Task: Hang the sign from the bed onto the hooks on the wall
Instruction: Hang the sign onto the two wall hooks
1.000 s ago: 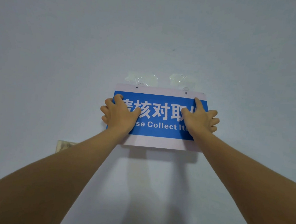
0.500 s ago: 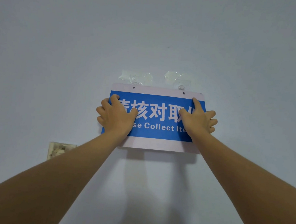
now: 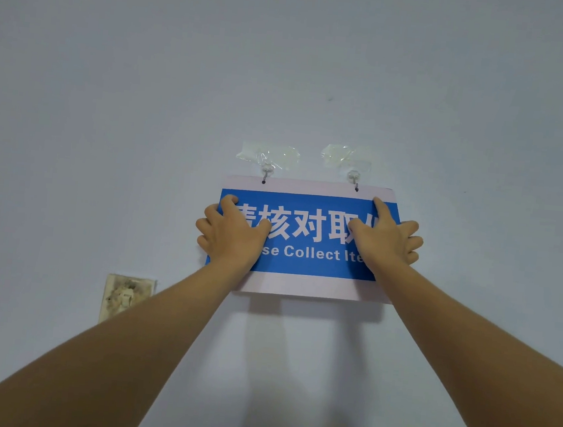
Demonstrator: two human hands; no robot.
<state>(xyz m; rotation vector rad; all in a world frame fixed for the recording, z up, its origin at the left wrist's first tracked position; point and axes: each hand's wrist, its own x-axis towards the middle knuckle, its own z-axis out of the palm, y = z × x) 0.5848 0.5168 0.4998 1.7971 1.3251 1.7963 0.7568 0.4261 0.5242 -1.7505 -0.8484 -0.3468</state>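
A white sign [image 3: 301, 284] with a blue panel and white lettering lies flat against the pale wall. Two clear hooks, the left hook [image 3: 266, 170] and the right hook [image 3: 353, 176], are stuck up with clear tape, and each hook's tip sits in a small hole at the sign's top edge. My left hand [image 3: 232, 232] grips the sign's left side, thumb on the front. My right hand [image 3: 386, 239] grips the right side, index finger pointing up along the front.
A dirty wall switch [image 3: 126, 296] sits low on the wall left of the sign, just beside my left forearm. The wall around is plain, with a small dark mark [image 3: 330, 99] above the hooks.
The sign has come down a little, so both hooks now show fully above its top edge with their tips in the holes. Both hands keep their hold.
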